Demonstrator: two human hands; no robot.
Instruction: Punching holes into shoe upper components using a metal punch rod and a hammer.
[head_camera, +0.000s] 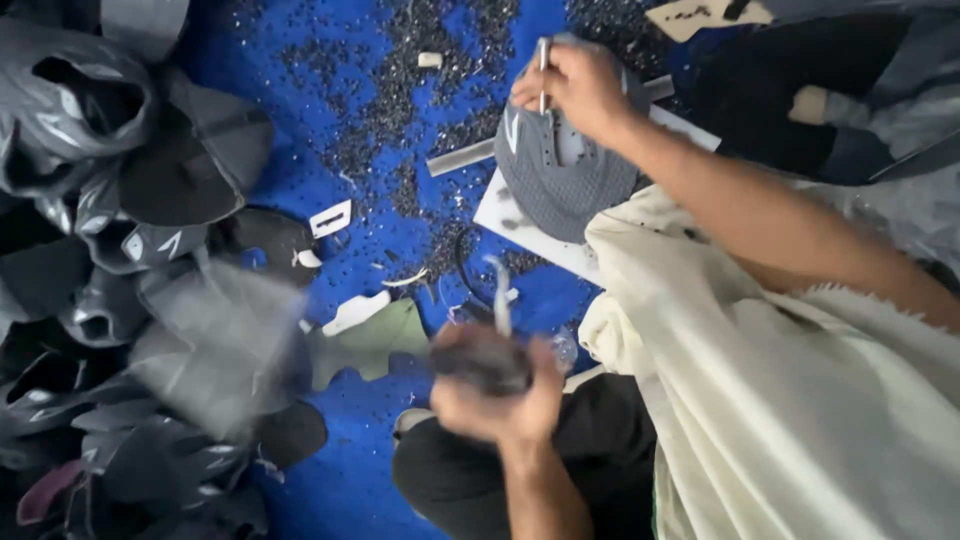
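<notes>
right hand (575, 85) pinches thin metal punch (543, 72) upright on grey shoe upper (560, 175) | upper lies on white board (520, 225), blue floor (300, 160) | left hand (495, 395) clenched round dark blurred tool (485, 362), near lap | dark punch scraps (400, 110) scattered, pile of grey uppers (120, 250) at left
</notes>
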